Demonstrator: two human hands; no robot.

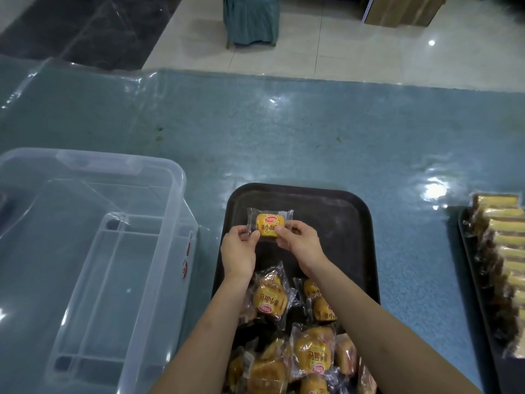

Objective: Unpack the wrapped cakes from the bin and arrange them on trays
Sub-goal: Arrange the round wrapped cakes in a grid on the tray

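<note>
Over the far half of the black tray (355, 220): one wrapped cake (267, 225), yellow label up, clear wrapper, held level between both hands. Left hand (238, 248) pinching the wrapper's left edge, thumb on top, fingers curled under. Right hand (300, 239) pinching the right side, thumb on the label's lower right corner, other fingers curled behind. Cannot tell whether the cake touches the tray or hangs just above it. Far half of tray otherwise bare under the cake.

Near half of same tray: loose heap of wrapped cakes (287, 334), overlapping, labels at mixed angles, some upside down, partly hidden by both forearms.

Left of tray, just beside it: clear plastic bin (159, 251), open top, ribbed bottom visible through it, red markings on the right wall, no cakes seen inside.

Right edge of view, well apart from the black tray: second dark tray (471, 268) carrying a neat row of wrapped yellow-and-brown cake bars (502, 251), cut off by the frame.

All on a table (284, 137) covered in blue-green cloth under clear plastic sheet, glare spots on it. Beyond the table: tiled floor (326, 46), cardboard box (403, 9) at top right.
</note>
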